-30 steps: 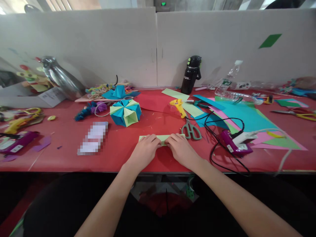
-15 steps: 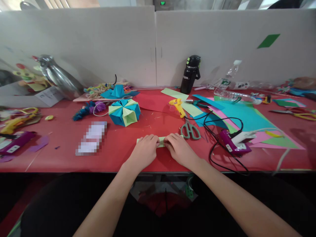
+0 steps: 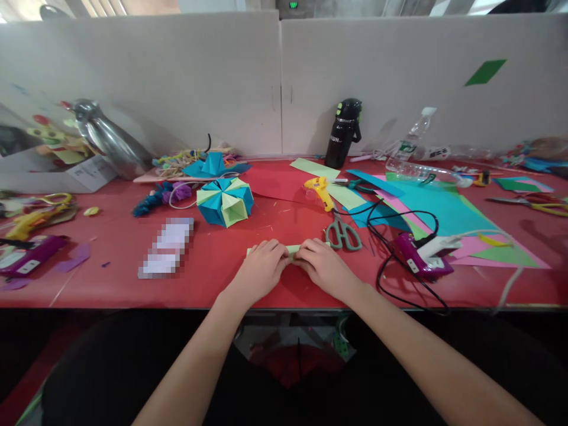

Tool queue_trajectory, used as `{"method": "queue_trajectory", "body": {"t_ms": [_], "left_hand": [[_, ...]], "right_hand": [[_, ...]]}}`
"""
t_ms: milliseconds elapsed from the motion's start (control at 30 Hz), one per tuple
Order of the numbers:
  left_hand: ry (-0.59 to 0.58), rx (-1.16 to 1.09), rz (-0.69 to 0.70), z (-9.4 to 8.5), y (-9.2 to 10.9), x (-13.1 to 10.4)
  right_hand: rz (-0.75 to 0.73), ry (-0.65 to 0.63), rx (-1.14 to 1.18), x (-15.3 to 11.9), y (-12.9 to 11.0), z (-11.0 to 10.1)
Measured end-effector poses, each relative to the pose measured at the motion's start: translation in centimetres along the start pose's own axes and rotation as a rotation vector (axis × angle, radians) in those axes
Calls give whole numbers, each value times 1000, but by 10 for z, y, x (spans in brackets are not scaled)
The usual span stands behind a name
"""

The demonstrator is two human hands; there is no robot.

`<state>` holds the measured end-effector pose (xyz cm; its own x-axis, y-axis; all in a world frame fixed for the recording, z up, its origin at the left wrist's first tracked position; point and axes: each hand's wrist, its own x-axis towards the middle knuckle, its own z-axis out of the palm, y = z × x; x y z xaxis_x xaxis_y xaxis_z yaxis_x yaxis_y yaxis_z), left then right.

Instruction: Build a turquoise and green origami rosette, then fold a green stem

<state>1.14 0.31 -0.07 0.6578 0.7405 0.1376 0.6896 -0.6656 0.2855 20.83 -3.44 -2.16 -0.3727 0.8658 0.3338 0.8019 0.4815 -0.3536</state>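
A narrow pale-green paper strip (image 3: pixel 291 249) lies crosswise near the front of the red table, mostly hidden under my fingers. My left hand (image 3: pixel 265 267) grips its left part, fingers curled and pressed together. On the right part my right hand (image 3: pixel 323 266) does the same, its fingertips almost meeting those of the left. Left of the hands and farther back sits a folded paper ball (image 3: pixel 225 202) in blue and pale green. Just beyond my right hand are grey-handled scissors (image 3: pixel 342 234) and a yellow glue gun (image 3: pixel 320 192).
A blurred-out flat object (image 3: pixel 167 247) lies to the left. On the right are a purple power strip (image 3: pixel 421 257) with black cables and blue paper sheets (image 3: pixel 457 207). A black bottle (image 3: pixel 344 135) stands before the white partition (image 3: pixel 177 83).
My hands have drawn slightly closer together on the paper strip, so less of it shows between them. Everything else stays in place.
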Motion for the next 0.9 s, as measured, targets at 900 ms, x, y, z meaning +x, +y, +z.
{"method": "queue_trajectory", "body": {"t_ms": [900], "left_hand": [[99, -2, -45, 6, -3, -1]], "right_hand": [[65, -5, -112, 1, -1, 1]]}}
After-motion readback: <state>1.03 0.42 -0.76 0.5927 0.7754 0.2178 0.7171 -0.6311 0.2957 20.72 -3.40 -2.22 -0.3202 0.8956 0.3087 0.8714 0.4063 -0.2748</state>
